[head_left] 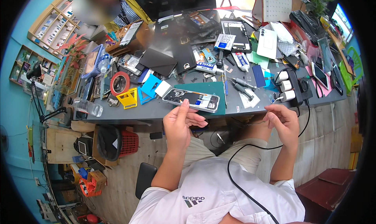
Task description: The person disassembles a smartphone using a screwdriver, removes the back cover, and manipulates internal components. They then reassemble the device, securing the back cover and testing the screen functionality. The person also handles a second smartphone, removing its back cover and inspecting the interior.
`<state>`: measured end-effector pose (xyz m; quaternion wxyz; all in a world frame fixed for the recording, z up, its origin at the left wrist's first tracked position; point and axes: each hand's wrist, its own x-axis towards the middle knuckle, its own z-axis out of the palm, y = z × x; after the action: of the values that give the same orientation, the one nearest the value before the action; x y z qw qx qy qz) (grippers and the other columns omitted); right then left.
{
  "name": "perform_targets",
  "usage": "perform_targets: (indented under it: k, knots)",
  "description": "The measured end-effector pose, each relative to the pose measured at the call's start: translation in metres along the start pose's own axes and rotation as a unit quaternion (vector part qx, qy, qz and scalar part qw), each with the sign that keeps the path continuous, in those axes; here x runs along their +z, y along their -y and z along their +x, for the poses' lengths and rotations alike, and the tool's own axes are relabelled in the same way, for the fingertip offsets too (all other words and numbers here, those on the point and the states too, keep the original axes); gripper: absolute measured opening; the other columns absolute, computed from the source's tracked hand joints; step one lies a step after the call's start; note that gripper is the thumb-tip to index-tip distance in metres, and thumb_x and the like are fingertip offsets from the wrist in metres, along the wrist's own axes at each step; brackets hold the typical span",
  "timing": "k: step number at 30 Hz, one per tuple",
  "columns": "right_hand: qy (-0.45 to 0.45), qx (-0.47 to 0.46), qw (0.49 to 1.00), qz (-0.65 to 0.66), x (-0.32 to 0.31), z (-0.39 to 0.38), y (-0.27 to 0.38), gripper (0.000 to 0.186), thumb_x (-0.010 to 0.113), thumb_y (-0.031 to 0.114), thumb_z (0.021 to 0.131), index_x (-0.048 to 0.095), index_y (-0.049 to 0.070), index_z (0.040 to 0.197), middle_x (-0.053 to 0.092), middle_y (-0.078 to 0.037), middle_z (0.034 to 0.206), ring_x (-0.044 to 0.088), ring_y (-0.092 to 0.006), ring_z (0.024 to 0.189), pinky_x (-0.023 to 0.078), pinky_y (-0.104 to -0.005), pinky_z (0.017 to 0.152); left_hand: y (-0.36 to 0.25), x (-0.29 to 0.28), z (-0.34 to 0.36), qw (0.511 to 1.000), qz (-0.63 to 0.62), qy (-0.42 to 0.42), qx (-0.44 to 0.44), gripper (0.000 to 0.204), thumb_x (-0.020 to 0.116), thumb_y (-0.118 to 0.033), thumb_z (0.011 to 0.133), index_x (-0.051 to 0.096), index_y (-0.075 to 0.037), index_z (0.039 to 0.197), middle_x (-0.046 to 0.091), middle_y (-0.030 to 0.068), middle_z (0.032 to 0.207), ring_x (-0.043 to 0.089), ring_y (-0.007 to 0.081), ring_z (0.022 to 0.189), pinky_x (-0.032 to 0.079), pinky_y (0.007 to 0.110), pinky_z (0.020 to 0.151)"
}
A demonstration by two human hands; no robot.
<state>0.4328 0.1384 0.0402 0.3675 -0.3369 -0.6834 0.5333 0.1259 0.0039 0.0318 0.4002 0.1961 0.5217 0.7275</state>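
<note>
An opened phone (201, 102) with its inner parts and a blue patch showing lies tilted over the green mat (219, 91) at the desk's front edge. My left hand (181, 122) grips its near edge, thumb on top and the other fingers lower down. Off to the right, past the desk edge, my right hand (284, 124) is closed, thumb and fingertips drawn together. A faint thin dark shape extends leftward from those fingertips; its kind is unclear. Beyond the mat lie screwdriver-like tools (242, 87) and a white tube (207, 68).
Yellow (129, 98) and blue (149, 87) stands, red tape (120, 83) and a plastic bottle (88, 107) sit leftward. White chargers (287, 94) fill a power strip at right. A black cable (250, 145) crosses my lap. A person (135, 6) is across the desk.
</note>
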Motion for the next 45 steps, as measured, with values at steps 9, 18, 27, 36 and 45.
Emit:
perform_targets:
  k: [9,18,27,36,45]
  knots:
    - [0.005,0.005,1.000,0.012,0.001,-0.002,0.000,0.022,0.073,0.010,0.103,0.075,-0.004,0.119,0.076,-0.007,0.086,0.065,-0.0076,0.071,0.048,-0.0230,0.061,0.002,-0.001,0.001,1.000,-0.001,0.004,0.008,0.043,0.061,-0.032,0.113,0.071,0.005,0.094,0.074,0.0204,0.071,0.074,0.0283,0.056,0.063,0.036,0.053]
    - [0.000,0.027,1.000,0.016,-0.003,-0.007,-0.001,0.022,0.075,0.008,0.101,0.076,-0.004,0.119,0.079,-0.008,0.093,0.072,-0.0103,0.079,0.054,-0.0241,0.067,0.002,-0.002,-0.003,0.999,0.038,-0.017,-0.032,0.042,0.064,-0.031,0.112,0.070,0.006,0.094,0.074,0.0198,0.071,0.073,0.0275,0.055,0.063,0.037,0.052]
    - [0.000,-0.018,0.994,-0.108,-0.030,-0.004,0.023,0.028,0.079,0.023,0.099,0.078,0.000,0.116,0.081,-0.013,0.096,0.077,-0.0191,0.086,0.059,-0.0309,0.081,0.024,-0.028,-0.018,0.995,0.082,-0.022,-0.052,0.044,0.058,-0.031,0.114,0.067,0.010,0.101,0.076,0.0213,0.076,0.075,0.0277,0.058,0.065,0.036,0.053]
    - [-0.136,-0.014,0.977,-0.163,-0.153,-0.008,0.032,0.024,0.078,0.017,0.100,0.077,0.006,0.121,0.077,0.000,0.098,0.070,-0.0067,0.082,0.056,-0.0249,0.069,0.032,-0.026,-0.020,0.995,0.093,-0.011,-0.022,0.051,0.055,-0.039,0.115,0.067,0.008,0.101,0.075,0.0226,0.077,0.077,0.0295,0.061,0.066,0.036,0.054]
    - [-0.018,0.038,0.865,-0.501,-0.314,0.083,-0.023,0.082,0.087,0.007,0.072,0.059,0.006,0.149,0.064,-0.015,0.142,0.059,-0.0349,0.137,0.044,-0.0404,0.121,0.043,-0.041,-0.040,0.991,0.123,0.050,0.000,0.060,0.044,-0.037,0.119,0.069,0.015,0.106,0.078,0.0270,0.085,0.079,0.0321,0.071,0.066,0.039,0.064]
